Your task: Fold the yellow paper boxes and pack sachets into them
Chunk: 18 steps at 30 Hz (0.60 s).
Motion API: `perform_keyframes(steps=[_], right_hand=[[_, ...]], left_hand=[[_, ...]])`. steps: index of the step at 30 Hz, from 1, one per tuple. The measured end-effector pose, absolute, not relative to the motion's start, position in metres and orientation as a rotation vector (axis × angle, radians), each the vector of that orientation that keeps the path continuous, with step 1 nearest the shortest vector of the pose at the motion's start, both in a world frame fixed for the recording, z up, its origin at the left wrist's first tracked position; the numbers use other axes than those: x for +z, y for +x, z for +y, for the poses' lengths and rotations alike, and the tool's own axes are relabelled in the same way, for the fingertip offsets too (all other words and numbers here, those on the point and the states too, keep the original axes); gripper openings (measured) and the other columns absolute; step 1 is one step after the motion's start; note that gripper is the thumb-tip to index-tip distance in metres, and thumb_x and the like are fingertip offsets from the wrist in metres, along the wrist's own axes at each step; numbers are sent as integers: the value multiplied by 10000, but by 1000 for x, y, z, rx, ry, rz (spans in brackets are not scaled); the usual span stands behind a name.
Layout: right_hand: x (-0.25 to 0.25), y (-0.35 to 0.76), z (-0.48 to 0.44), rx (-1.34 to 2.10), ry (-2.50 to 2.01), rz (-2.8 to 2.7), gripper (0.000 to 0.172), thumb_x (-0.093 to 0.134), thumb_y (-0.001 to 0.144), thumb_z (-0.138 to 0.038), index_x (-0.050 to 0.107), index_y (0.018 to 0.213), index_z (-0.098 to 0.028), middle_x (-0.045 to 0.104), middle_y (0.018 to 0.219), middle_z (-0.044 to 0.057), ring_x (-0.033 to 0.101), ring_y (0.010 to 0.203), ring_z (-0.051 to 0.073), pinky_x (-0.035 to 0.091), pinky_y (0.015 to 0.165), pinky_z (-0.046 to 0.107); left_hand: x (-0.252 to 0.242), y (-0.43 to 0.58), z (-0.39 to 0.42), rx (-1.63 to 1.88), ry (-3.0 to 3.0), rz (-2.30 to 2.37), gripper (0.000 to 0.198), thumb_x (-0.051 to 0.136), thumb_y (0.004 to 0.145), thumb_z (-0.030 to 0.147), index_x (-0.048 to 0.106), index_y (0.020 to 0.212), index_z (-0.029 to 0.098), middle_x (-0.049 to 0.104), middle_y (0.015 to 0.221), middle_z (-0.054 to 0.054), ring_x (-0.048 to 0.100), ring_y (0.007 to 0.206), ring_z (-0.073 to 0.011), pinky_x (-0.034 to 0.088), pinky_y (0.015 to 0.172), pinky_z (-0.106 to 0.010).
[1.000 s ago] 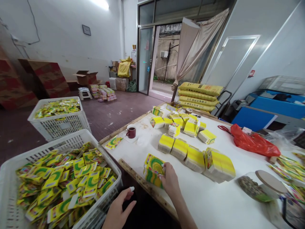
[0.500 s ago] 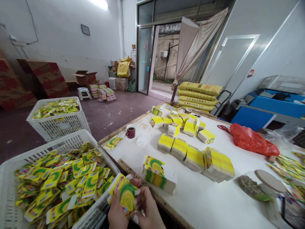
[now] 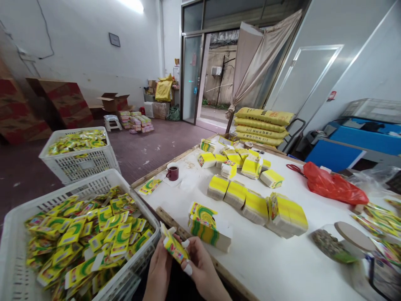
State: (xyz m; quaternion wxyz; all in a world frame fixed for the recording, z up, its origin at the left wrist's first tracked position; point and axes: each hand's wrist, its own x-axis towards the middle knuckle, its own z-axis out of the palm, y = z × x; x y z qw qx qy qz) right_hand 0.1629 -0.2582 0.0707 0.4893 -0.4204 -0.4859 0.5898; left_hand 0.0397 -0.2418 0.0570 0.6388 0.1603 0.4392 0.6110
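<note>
Packets printed yellow and green heap the near white plastic crate; similarly coloured ones fill the farther crate. A maroon mug holds dark liquid. Left hand and right hand both grip a small cardboard packet near the table edge: yellow, tilted, with reddish print and a pale upper end.

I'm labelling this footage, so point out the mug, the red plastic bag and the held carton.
Held carton (image 3: 175, 249), head view: printed side.
Mug (image 3: 173, 174), head view: outer wall.
Red plastic bag (image 3: 333, 184), head view: middle.
</note>
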Motion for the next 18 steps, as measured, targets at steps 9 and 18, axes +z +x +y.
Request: perform_keyframes(steps=[9,18], right_hand=[[67,166,-256,1084,-1271,-1328,63,550,827,-197,593,873,-194,579,829,16,533,764,160,429,707,271],[86,210,-249,712,-1199,-1717,230,493,820,-49,650,855,-214,586,802,10,574,750,140,428,666,232]], left_hand=[[51,30,-238,1363,554,1149,454,832,646,542,752,886,164,766,830,-49,690,745,-219,581,702,-288],[31,-6,-224,1177,941,972,720,740,565,773,757,1012,210,767,1040,-137,716,897,-334,588,819,-470]])
